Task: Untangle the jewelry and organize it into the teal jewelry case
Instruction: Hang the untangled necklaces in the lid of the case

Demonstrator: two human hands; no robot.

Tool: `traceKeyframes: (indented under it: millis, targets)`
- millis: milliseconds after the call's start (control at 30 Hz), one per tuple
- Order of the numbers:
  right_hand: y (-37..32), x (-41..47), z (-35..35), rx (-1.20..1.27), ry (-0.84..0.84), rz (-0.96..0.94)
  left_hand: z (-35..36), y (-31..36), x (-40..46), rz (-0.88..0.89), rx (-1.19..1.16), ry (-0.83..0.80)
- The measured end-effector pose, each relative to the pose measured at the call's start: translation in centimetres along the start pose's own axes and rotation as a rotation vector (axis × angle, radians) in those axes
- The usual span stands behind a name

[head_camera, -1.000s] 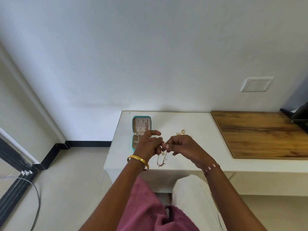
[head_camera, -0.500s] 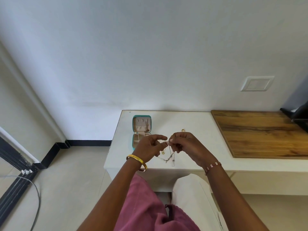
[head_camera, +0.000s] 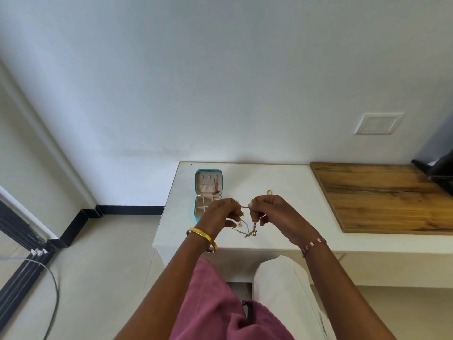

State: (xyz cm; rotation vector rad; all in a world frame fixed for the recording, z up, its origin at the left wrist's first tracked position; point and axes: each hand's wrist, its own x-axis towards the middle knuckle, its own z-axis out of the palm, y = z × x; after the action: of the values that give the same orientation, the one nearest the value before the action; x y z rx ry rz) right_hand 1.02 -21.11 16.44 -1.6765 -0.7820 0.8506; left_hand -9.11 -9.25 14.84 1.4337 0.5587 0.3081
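The teal jewelry case (head_camera: 196, 182) lies open on the white table (head_camera: 282, 182), its pink lining showing and a chain hanging on the lid's hooks. Just in front of the case, my left hand (head_camera: 220, 214) and my right hand (head_camera: 272, 212) each pinch a thin tangled chain (head_camera: 247, 230) above the table. A short taut stretch runs between my fingertips, and loops with small pendants dangle below. More small gold pieces (head_camera: 269, 192) lie on the table behind my right hand, partly hidden.
A wooden board (head_camera: 382, 195) covers the table's right part. A dark object (head_camera: 438, 170) sits at the far right edge. My knees are under the table's front edge. A cable (head_camera: 52, 285) lies on the floor at left.
My hands have drawn slightly apart, stretching a bit of chain between the fingertips. The dangling loops have swung and spread out below compared with one second ago.
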Motion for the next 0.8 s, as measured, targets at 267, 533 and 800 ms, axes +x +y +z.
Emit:
traceKeyframes:
  millis: [267, 533, 800]
  targets:
    - [1.9, -0.2, 0.0, 0.424, 0.042, 0.048, -1.3, 0.2, 0.1, -0.128, -0.76, 0.055]
    - [2.2, -0.1, 0.8, 0.591, -0.043, 0.032, -1.4, 0.1, 0.0, -0.128, -0.814, -0.006]
    - [3.1, 1.9, 1.0, 0.8, -0.112, 0.039, -2.5, -1.2, 0.7, -0.037, -0.183, 0.127]
